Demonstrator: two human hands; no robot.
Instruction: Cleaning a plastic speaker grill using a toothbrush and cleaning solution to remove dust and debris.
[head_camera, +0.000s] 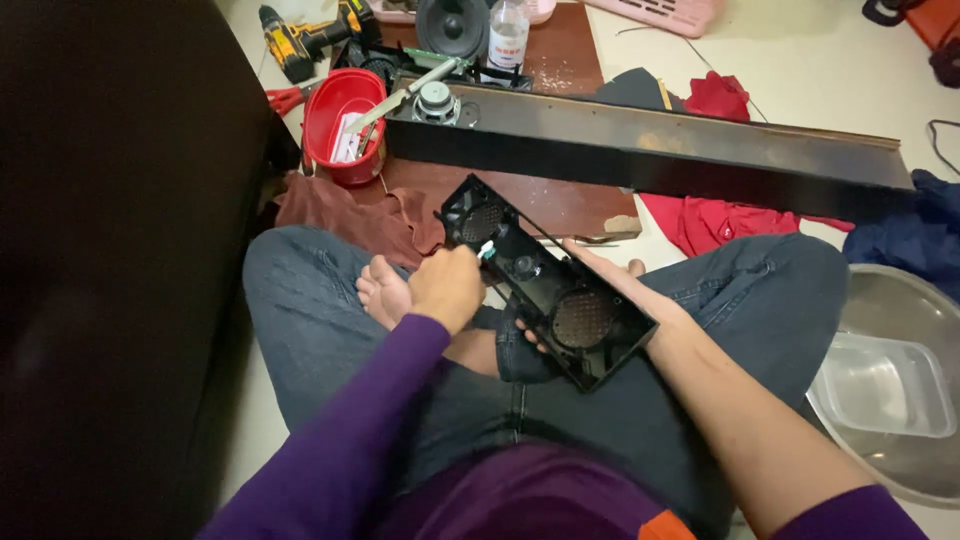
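Black plastic speaker case (548, 296) rests on the lap, right hand (610, 285) gripping its far side, left hand (447, 287) pinching a small brush (486, 249) inside it; rough brushing might tip it off.

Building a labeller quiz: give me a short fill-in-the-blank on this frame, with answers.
1. The left hand works a small brush inside the black ____ housing.
2. The right hand supports that housing from ____.
3. The bucket near the cordless drill is ____.
4. A clear plastic container sits in a ____ bowl.

Answers: speaker; underneath; red; metal
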